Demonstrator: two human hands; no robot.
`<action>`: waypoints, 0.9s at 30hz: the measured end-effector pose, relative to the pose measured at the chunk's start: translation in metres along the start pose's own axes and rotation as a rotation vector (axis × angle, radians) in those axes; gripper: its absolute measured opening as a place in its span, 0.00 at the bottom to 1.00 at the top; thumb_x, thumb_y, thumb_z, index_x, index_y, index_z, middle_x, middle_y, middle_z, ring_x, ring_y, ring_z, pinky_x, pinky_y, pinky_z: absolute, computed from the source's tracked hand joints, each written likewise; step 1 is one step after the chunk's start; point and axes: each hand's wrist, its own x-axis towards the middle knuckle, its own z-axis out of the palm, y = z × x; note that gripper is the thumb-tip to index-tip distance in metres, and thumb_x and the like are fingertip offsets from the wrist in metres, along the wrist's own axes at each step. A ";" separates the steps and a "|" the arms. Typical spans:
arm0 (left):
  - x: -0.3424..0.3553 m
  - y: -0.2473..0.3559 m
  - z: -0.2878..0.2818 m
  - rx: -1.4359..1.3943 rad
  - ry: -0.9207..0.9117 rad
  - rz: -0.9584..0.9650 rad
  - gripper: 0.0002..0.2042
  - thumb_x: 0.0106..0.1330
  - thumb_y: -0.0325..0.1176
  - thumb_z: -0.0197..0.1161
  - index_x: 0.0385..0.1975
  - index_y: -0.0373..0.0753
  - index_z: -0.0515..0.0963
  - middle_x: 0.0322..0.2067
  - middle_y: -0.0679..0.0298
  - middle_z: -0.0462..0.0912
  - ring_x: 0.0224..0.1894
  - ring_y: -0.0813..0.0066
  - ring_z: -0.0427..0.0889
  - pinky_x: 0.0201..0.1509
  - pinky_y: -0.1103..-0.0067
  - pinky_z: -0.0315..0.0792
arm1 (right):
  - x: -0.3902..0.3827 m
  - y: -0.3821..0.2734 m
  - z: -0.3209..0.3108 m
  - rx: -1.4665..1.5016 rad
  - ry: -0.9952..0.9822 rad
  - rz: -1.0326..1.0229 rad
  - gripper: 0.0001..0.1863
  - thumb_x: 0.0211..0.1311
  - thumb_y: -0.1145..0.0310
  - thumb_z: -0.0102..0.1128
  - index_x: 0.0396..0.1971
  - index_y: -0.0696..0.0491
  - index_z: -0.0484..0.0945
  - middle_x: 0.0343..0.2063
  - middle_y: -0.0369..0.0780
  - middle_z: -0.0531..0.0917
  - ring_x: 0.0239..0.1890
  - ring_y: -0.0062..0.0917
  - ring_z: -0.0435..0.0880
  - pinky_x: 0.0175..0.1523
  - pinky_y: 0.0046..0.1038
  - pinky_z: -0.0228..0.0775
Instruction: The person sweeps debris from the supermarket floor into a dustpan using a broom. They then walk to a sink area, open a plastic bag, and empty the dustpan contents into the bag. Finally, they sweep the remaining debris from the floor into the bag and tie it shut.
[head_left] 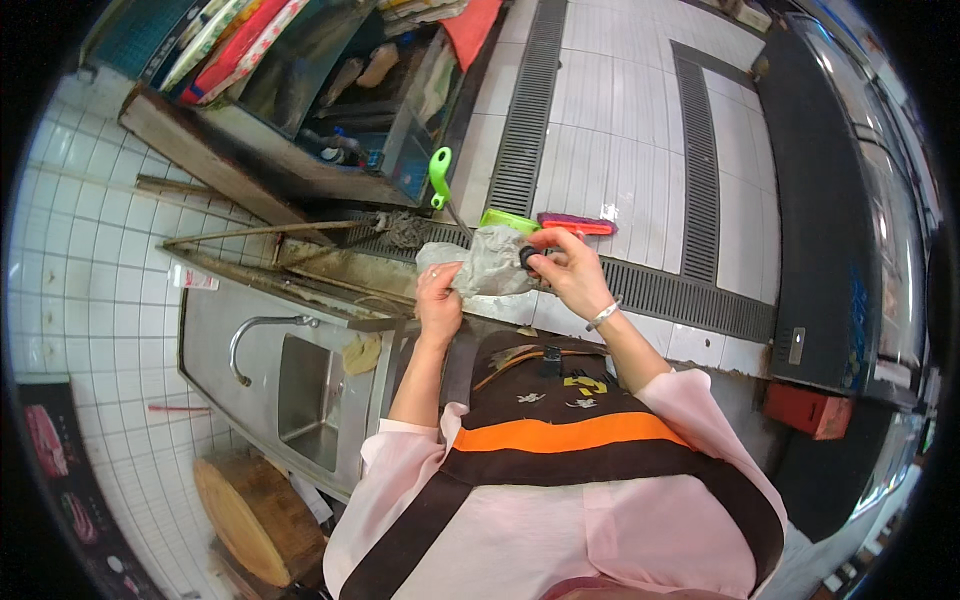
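In front of my apron, a crumpled pale grey sheet (497,262) hangs between my two hands; cloth or plastic bag, I cannot tell which. My left hand (438,297) has its fingers closed on the near left edge of this sheet. On the other side, my right hand (568,268) pinches a small round black piece (527,258) against the sheet's right edge. Whether that black piece is joined to the sheet is not clear. Beyond the hands, a green dustpan (508,221) with a long handle and a red brush (577,224) lie on the floor.
At my left stands a steel sink (312,385) with a curved tap (242,350) and a tan rag (361,353). A mop (404,229) leans behind it. Glass tanks (400,140) stand farther off. A round wooden chopping block (258,515) is lower left; a dark display case (830,200) lines the right.
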 end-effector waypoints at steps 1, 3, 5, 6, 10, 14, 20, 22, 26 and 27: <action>0.001 0.000 -0.002 0.030 -0.011 0.020 0.19 0.39 0.14 0.48 0.32 0.36 0.79 0.32 0.60 0.81 0.38 0.62 0.77 0.47 0.73 0.66 | 0.000 0.000 -0.001 0.044 -0.008 0.054 0.12 0.55 0.76 0.60 0.41 0.57 0.77 0.35 0.37 0.76 0.27 0.18 0.81 0.31 0.19 0.73; 0.005 0.003 -0.007 0.039 -0.036 0.016 0.19 0.39 0.15 0.49 0.31 0.37 0.79 0.32 0.61 0.81 0.37 0.63 0.77 0.48 0.73 0.65 | 0.000 -0.003 -0.003 -0.001 -0.034 0.045 0.08 0.56 0.77 0.59 0.37 0.58 0.78 0.32 0.36 0.77 0.27 0.18 0.81 0.30 0.19 0.73; 0.008 0.004 -0.011 0.076 -0.079 0.044 0.19 0.39 0.15 0.49 0.32 0.37 0.79 0.31 0.61 0.81 0.37 0.62 0.77 0.47 0.72 0.66 | 0.002 -0.004 -0.005 -0.081 -0.052 0.009 0.08 0.56 0.77 0.59 0.37 0.58 0.78 0.32 0.36 0.78 0.27 0.18 0.81 0.30 0.19 0.74; 0.006 -0.001 -0.012 0.049 -0.069 0.004 0.19 0.39 0.15 0.49 0.32 0.37 0.79 0.31 0.60 0.82 0.37 0.62 0.77 0.46 0.72 0.66 | 0.000 -0.006 -0.003 -0.143 -0.085 -0.058 0.09 0.54 0.76 0.61 0.37 0.57 0.79 0.32 0.38 0.78 0.26 0.19 0.81 0.29 0.19 0.74; -0.002 -0.010 -0.012 -0.026 -0.075 -0.129 0.17 0.40 0.15 0.49 0.31 0.35 0.79 0.31 0.59 0.82 0.38 0.60 0.78 0.44 0.71 0.68 | -0.005 -0.024 0.006 -0.436 -0.112 -0.284 0.17 0.45 0.71 0.68 0.38 0.58 0.78 0.30 0.41 0.77 0.26 0.25 0.78 0.33 0.24 0.72; 0.001 -0.001 -0.018 -0.022 -0.178 -0.105 0.16 0.42 0.15 0.49 0.30 0.35 0.79 0.31 0.59 0.82 0.36 0.60 0.78 0.46 0.71 0.67 | 0.001 -0.017 -0.005 -0.687 -0.178 -0.410 0.19 0.39 0.72 0.71 0.36 0.56 0.78 0.27 0.40 0.78 0.26 0.29 0.78 0.31 0.26 0.70; 0.006 0.000 -0.037 -0.104 -0.374 -0.249 0.14 0.46 0.16 0.52 0.33 0.33 0.79 0.30 0.59 0.81 0.36 0.67 0.78 0.43 0.77 0.68 | 0.006 -0.024 -0.004 -0.652 -0.425 -0.491 0.18 0.36 0.75 0.69 0.33 0.55 0.79 0.31 0.40 0.80 0.34 0.34 0.79 0.39 0.29 0.72; 0.007 -0.005 -0.042 -0.203 -0.452 -0.378 0.13 0.47 0.17 0.54 0.34 0.33 0.79 0.31 0.59 0.82 0.36 0.68 0.79 0.43 0.77 0.69 | 0.008 -0.024 -0.004 -0.624 -0.486 -0.529 0.17 0.36 0.75 0.68 0.33 0.55 0.79 0.32 0.40 0.81 0.37 0.35 0.79 0.41 0.30 0.72; 0.013 -0.013 -0.046 -0.323 -0.518 -0.421 0.10 0.52 0.19 0.58 0.34 0.33 0.79 0.30 0.62 0.81 0.35 0.77 0.78 0.40 0.80 0.70 | 0.008 -0.027 -0.001 -0.627 -0.502 -0.567 0.18 0.36 0.76 0.69 0.34 0.56 0.79 0.33 0.39 0.81 0.37 0.33 0.79 0.41 0.28 0.72; 0.016 -0.011 -0.046 -0.296 -0.494 -0.415 0.10 0.52 0.19 0.58 0.34 0.33 0.79 0.30 0.62 0.81 0.35 0.77 0.78 0.40 0.80 0.70 | 0.007 -0.027 0.000 -0.640 -0.481 -0.576 0.18 0.36 0.75 0.69 0.34 0.56 0.79 0.33 0.39 0.81 0.37 0.32 0.79 0.41 0.28 0.72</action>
